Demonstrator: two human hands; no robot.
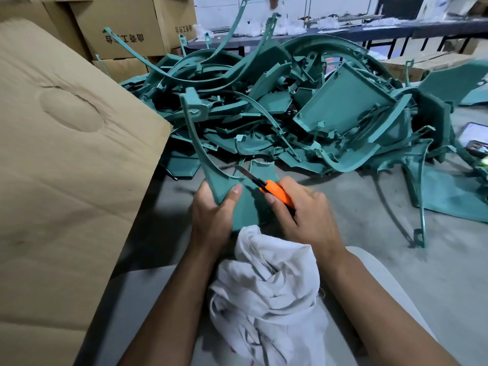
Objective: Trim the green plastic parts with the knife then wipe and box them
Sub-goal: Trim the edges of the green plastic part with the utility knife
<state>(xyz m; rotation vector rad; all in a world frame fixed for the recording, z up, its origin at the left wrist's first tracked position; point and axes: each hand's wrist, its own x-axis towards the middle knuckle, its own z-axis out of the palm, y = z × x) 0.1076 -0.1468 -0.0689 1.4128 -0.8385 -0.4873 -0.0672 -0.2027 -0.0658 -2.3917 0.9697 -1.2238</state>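
the left hand (pixel 211 207) grips the green plastic part (pixel 224 184) at its wide base, thumb across the face, holding it upright so its edge faces the blade; the right hand (pixel 301 210) is wrapped round the orange utility knife (pixel 274 192), blade laid against that edge, seemingly mid-trim. the white rag (pixel 266 286) sits bunched on the lap just below, ready for wiping. the cardboard box (pixel 66 154) stands at the floor's left edge, the untrimmed pile of green parts (pixel 303 101) heaped beyond
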